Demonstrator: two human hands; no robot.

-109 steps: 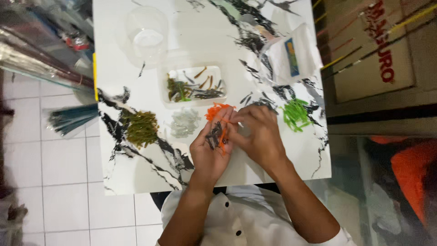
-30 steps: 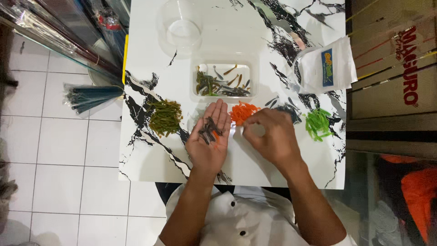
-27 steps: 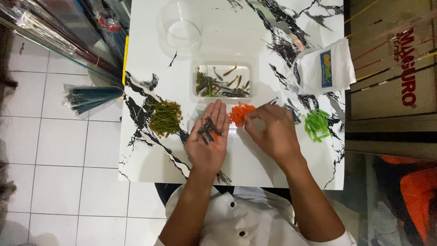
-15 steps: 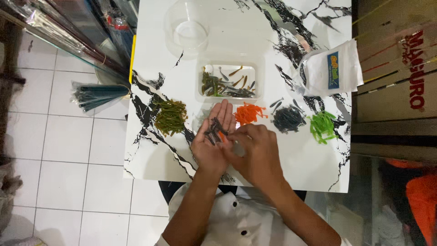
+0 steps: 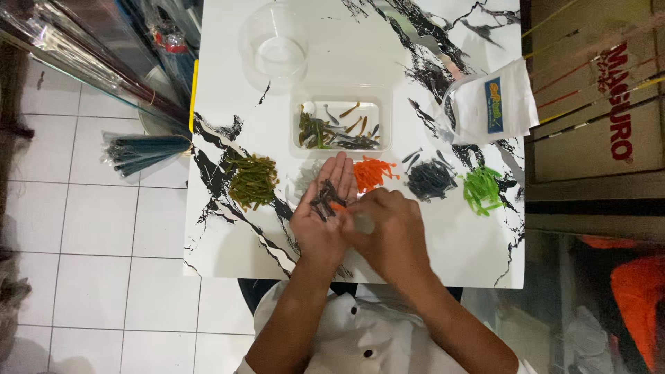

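My left hand (image 5: pixel 321 221) lies palm up over the marble table (image 5: pixel 228 242), cupping several dark soft lures (image 5: pixel 325 197) and one orange lure. My right hand (image 5: pixel 388 232) reaches into that palm with its fingertips at the orange piece. Sorted piles lie just beyond: olive green (image 5: pixel 251 181), pale grey (image 5: pixel 305 179), orange (image 5: pixel 374 173), dark grey (image 5: pixel 429 179), bright green (image 5: pixel 481 188). A clear rectangular tray (image 5: pixel 339 125) holds mixed lures.
A clear round container (image 5: pixel 276 43) stands at the table's far side. A white pouch (image 5: pixel 495 104) lies at the right. Wrapped rods (image 5: pixel 142 149) rest on the tiled floor to the left. Cardboard boxes (image 5: pixel 596 104) stand to the right.
My right hand went from the orange pile to the dark grey pile area, then came back to my left palm. The left hand stayed palm up with the lures.
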